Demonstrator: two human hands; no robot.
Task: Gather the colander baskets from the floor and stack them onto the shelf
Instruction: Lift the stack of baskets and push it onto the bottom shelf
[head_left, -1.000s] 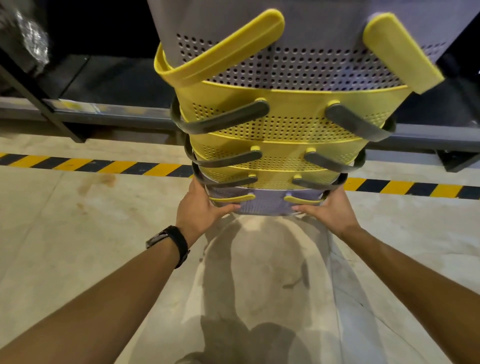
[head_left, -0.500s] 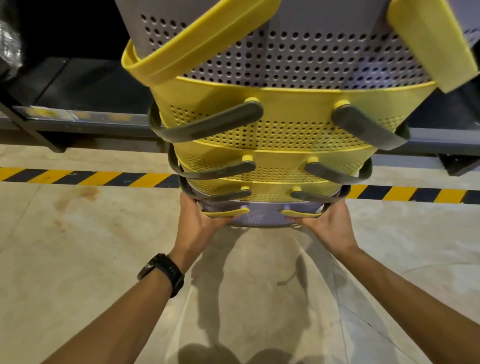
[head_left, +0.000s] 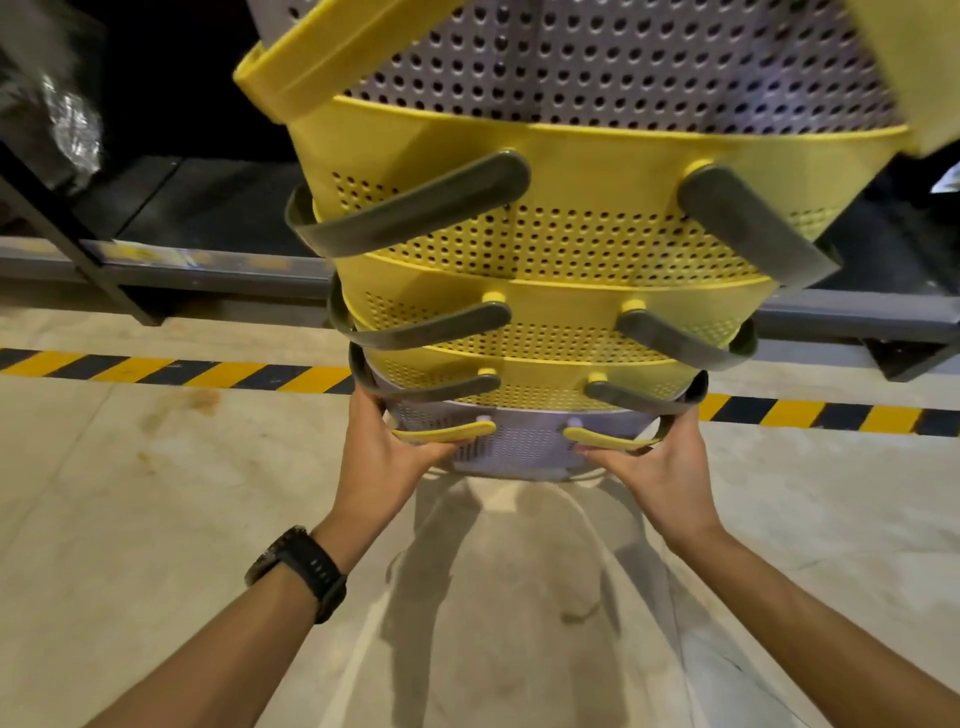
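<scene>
A tall nested stack of colander baskets rises from my hands toward the camera: yellow ones with dark grey handles, a grey one with yellow handles at the top and another at the bottom. My left hand grips the bottom grey basket on its left side. On its right side my right hand grips it, the fingers hidden behind. The stack is held above the floor, tilted toward me. The low dark shelf lies behind it.
The shelf's grey front rail runs across the view, with a dark diagonal brace at the left. A yellow and black hazard stripe marks the concrete floor before it. A crinkled plastic wrap sits at upper left.
The stack has risen and come closer to the camera, filling more of the view. Both hands keep the same hold on the bottom basket.
</scene>
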